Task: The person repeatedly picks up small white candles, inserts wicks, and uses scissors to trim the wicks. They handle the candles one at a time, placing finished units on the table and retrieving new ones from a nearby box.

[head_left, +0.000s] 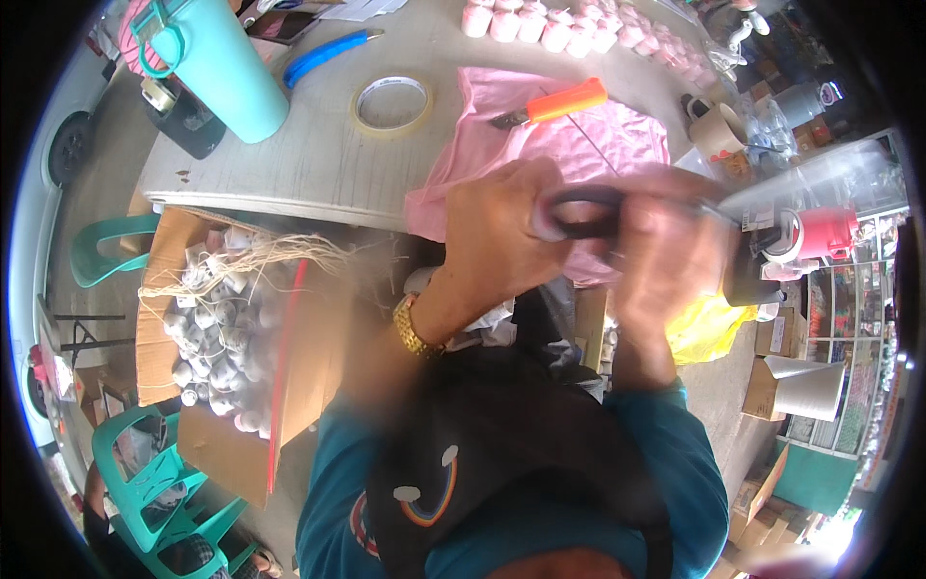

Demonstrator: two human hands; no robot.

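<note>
The worktop [338,159], its far side cut off by the view, carries most things. Below its near edge, toward the left corner, stands an open cardboard box [222,454] of small white pieces [222,357]; their exact kind I cannot make out. A pink cloth [632,145] lies over the near edge, probably to protect the surface. The turquoise tumbler [227,77] is by the left edge, perhaps to be out of the way. Above the cloth, the right hand [666,261] seems closed around a black loop-handled tool [590,193], maybe scissors; blur hides its other end. The left hand [511,227] has curled fingers beside the loop, but whether they grip it, I cannot tell. A blue cutter [328,58] lies toward the far left; an orange-handled knife [569,99] rests on the cloth, likely for easy reach. Between them is a tape roll [391,132].
</note>
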